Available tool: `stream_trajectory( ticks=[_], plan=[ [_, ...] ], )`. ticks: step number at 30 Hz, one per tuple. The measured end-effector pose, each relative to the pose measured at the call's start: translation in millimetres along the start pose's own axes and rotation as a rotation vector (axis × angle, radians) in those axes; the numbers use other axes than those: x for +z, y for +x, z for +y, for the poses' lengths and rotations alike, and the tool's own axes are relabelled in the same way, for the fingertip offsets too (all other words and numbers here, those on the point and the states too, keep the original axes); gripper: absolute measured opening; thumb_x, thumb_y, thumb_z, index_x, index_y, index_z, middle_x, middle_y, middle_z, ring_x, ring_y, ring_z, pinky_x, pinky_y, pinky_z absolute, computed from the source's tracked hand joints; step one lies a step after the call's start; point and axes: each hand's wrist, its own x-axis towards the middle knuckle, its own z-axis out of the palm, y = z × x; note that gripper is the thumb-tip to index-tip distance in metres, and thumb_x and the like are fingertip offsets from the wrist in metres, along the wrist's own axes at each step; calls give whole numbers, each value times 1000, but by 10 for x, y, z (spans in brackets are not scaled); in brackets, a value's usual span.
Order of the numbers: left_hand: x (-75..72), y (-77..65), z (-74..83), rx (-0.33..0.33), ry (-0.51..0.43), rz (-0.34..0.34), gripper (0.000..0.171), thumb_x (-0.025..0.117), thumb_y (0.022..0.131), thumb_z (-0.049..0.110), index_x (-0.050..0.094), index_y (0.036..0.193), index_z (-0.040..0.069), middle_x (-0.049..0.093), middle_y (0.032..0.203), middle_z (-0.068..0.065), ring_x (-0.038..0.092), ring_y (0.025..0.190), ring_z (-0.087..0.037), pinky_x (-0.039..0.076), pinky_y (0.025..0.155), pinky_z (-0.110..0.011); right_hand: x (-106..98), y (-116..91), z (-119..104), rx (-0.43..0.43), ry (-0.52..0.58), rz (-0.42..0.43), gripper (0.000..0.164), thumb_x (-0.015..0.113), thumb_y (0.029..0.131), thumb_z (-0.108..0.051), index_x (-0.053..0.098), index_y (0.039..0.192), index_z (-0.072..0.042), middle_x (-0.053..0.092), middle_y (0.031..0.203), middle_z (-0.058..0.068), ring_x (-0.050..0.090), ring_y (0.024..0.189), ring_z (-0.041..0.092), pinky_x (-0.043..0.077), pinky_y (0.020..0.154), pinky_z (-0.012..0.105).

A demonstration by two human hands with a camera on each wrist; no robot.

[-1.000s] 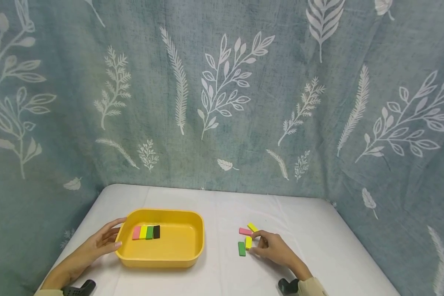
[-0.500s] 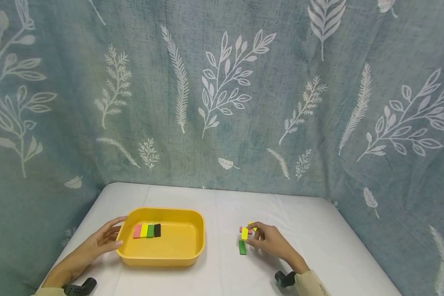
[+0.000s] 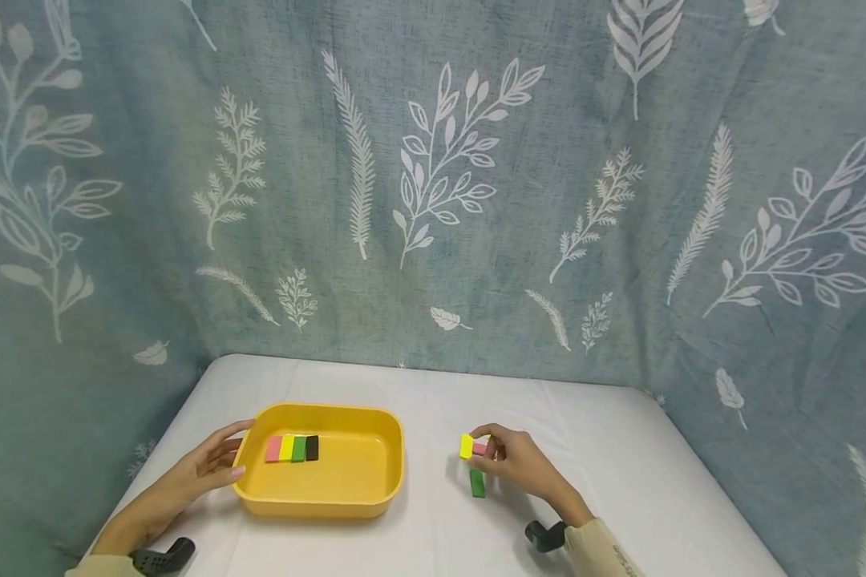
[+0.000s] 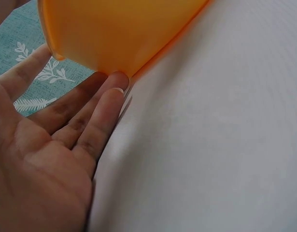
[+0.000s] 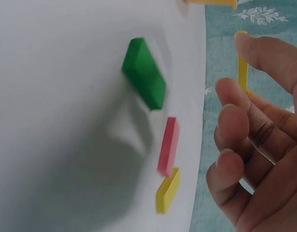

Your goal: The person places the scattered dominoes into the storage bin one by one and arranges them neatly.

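My right hand [image 3: 515, 461] pinches a yellow block [image 3: 465, 446] between thumb and fingertip, held up off the table in the right wrist view. Below it on the cloth lie a green block [image 5: 144, 75], a pink block [image 5: 168, 146] and another yellow block [image 5: 167, 192]; the hand mostly hides that second yellow one from the head view. At the left, my left hand [image 3: 202, 469] touches the end of a yellow tray [image 3: 346, 510] with fairly straight fingers. Inside the tray, a pink block [image 3: 273, 449], yellow block [image 3: 286, 449], green block [image 3: 299, 449] and black block [image 3: 313, 448] form a row.
A white cloth [image 3: 433, 545] covers the table. Behind and beside it hangs a blue-green curtain [image 3: 375, 320] with white leaf prints. Each wrist wears a black device, like the one on the left [image 3: 162, 557].
The right hand has lifted the yellow block from beside the green one and carried it up and leftward. The left hand stays at the tray's end.
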Motion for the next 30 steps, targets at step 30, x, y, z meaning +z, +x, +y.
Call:
stream_trajectory(
  ticks=[30],
  plan=[
    [-20,9,9,-18,2,-1,83,71,98,31,22,164,24,30,162,-25,34,145,-47,34,111,-68,189,341,-451,-63,25,-46,42,78,93,-39,67,127,-17,65,78,-10,49,57,8,43,53,21]
  ],
)
